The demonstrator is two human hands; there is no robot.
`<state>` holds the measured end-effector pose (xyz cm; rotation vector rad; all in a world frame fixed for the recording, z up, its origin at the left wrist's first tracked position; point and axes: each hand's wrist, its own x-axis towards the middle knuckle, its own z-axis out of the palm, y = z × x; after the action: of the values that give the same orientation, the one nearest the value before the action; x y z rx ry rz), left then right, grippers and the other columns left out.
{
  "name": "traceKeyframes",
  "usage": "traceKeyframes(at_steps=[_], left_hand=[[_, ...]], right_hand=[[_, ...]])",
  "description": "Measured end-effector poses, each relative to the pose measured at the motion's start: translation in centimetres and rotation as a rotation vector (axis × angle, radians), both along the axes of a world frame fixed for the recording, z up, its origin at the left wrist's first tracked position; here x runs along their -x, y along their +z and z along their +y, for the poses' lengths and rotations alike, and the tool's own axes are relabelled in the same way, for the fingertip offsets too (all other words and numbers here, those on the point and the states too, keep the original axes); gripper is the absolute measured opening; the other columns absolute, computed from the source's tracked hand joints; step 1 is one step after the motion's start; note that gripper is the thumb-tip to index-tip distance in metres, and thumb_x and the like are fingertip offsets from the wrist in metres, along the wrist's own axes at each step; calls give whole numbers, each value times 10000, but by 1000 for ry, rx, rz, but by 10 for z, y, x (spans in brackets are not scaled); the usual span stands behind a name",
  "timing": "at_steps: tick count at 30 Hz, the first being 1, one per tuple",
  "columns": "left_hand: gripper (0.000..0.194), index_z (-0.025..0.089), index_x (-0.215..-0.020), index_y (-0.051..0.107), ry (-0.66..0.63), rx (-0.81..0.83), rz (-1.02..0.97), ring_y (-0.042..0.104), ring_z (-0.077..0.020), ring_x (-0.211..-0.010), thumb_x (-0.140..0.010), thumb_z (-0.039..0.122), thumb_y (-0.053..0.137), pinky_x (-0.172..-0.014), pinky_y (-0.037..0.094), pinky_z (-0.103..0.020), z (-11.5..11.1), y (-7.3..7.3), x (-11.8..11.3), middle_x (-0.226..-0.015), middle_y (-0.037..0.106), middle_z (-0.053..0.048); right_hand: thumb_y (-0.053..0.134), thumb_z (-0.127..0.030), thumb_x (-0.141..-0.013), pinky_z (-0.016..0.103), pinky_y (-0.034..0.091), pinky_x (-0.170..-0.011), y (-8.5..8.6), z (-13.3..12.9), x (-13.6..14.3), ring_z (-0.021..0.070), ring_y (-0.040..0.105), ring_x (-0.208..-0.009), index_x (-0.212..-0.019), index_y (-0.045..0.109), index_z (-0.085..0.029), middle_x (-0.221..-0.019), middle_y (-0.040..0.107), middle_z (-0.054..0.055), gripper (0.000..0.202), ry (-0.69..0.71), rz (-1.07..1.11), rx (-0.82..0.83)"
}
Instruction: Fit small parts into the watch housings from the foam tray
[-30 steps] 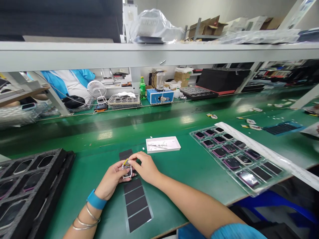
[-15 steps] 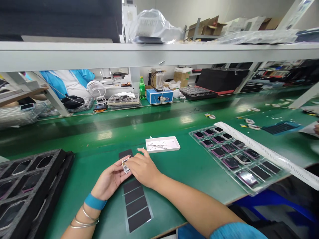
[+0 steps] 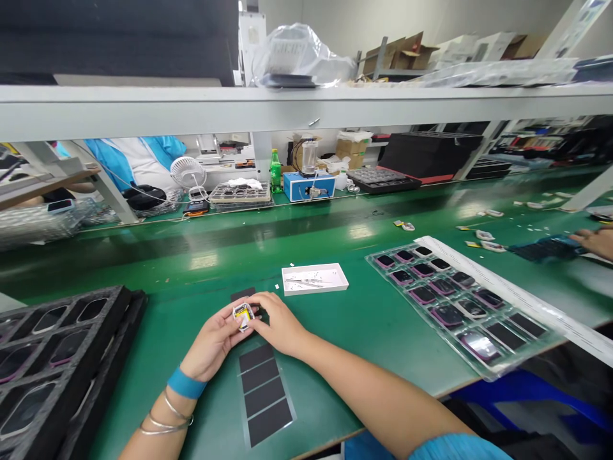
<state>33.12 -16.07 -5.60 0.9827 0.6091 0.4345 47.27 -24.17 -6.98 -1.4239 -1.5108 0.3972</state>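
Both hands meet around a small watch case [image 3: 243,316] with a silvery-white rim and a yellow battery-like piece inside. My left hand [image 3: 218,338] grips it from the left, fingers beneath and thumb on the front. My right hand [image 3: 280,326] pinches its right edge between thumb and fingers. Below the hands, a strip of black rectangular sheets [image 3: 265,396] on clear backing lies on the green table, its far end partly hidden. Just beyond is a shallow white tray [image 3: 339,285] holding tweezers [image 3: 306,282] and tiny bits.
At the right lies a clear tray [image 3: 483,370] of watch screens beside a long white strip [image 3: 517,294]. Black foam trays [image 3: 108,313] stand at the left. A shelf beam [image 3: 306,114] crosses above. Another person's hand [image 3: 596,241] is at the far right.
The watch case has turned so its inside with the yellow piece shows. My right hand has shifted from covering it to its right edge. Another person's hand has come further in.
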Motion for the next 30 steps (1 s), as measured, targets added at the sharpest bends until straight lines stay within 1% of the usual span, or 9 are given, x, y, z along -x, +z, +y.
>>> traceKeyframes(at_steps=[3, 7, 11, 16, 20, 23, 26, 28, 30], left_hand=[[497, 178, -1198, 536, -2, -22, 13, 589, -205, -1026, -728, 191, 696, -882, 496, -297, -1, 0, 0, -1147, 616, -102], [546, 174, -1220, 512, -5, -31, 29, 590, -217, -1025, -713, 207, 713, -864, 500, -298, -1, -2, 0, -1136, 620, -116], [605, 177, -1280, 439, -39, -43, 25, 592, -223, -1022, -734, 221, 697, -859, 496, -310, -1, -2, 1, -1130, 620, -123], [657, 212, -1329, 354, -94, -69, -13, 594, -228, -1011, -756, 224, 675, -846, 491, -329, -5, 2, 1, -1120, 622, -121], [511, 190, -1221, 488, -164, -90, -16, 596, -233, -995, -749, 230, 679, -834, 480, -316, -8, 1, 0, -1102, 629, -127], [392, 152, -1093, 594, -189, -118, 7, 608, -234, -942, -730, 258, 695, -783, 482, -299, -8, -2, -1, -1055, 642, -136], [381, 139, -1040, 635, -193, -145, 11, 616, -221, -859, -700, 288, 719, -710, 478, -282, -8, -3, -3, -1001, 654, -133], [388, 135, -1020, 651, -195, -167, 2, 611, -206, -812, -682, 307, 732, -677, 466, -268, -9, -3, -4, -966, 659, -127], [384, 129, -992, 664, -196, -184, -7, 602, -194, -781, -670, 325, 738, -655, 454, -256, -9, -4, -5, -934, 661, -122]], right_hand=[[592, -48, -740, 348, 434, -913, -4, 2, -1, 169, 519, -1025, -1158, 499, -195, -1125, 548, 58, 453, 39, 159, 65], [559, -31, -746, 303, 477, -841, -10, 5, -2, 150, 561, -995, -1196, 433, -191, -1119, 566, 67, 494, 180, 403, 148], [568, -34, -748, 265, 480, -768, -14, 7, -1, 129, 595, -893, -1247, 362, -186, -1019, 604, 56, 561, 286, 562, 191], [602, -48, -728, 218, 455, -682, -14, 6, 0, 96, 581, -749, -1328, 299, -200, -902, 603, 15, 689, 347, 699, 234], [657, -54, -680, 210, 457, -661, -15, 4, -1, 92, 573, -713, -1411, 193, -253, -835, 592, -15, 889, 368, 695, 292], [698, -97, -647, 242, 498, -663, -18, 4, 0, 102, 588, -696, -1427, 149, -258, -831, 593, -14, 968, 402, 804, 344], [731, -133, -600, 287, 531, -688, -19, 5, 1, 130, 606, -747, -1383, 277, -232, -906, 597, 13, 911, 410, 880, 384], [732, -143, -583, 288, 537, -688, -18, 5, 2, 147, 609, -786, -1274, 434, -191, -965, 596, 36, 753, 395, 863, 388], [725, -156, -587, 286, 537, -689, -17, 5, 3, 163, 609, -819, -1169, 516, -166, -985, 603, 46, 618, 394, 837, 386]])
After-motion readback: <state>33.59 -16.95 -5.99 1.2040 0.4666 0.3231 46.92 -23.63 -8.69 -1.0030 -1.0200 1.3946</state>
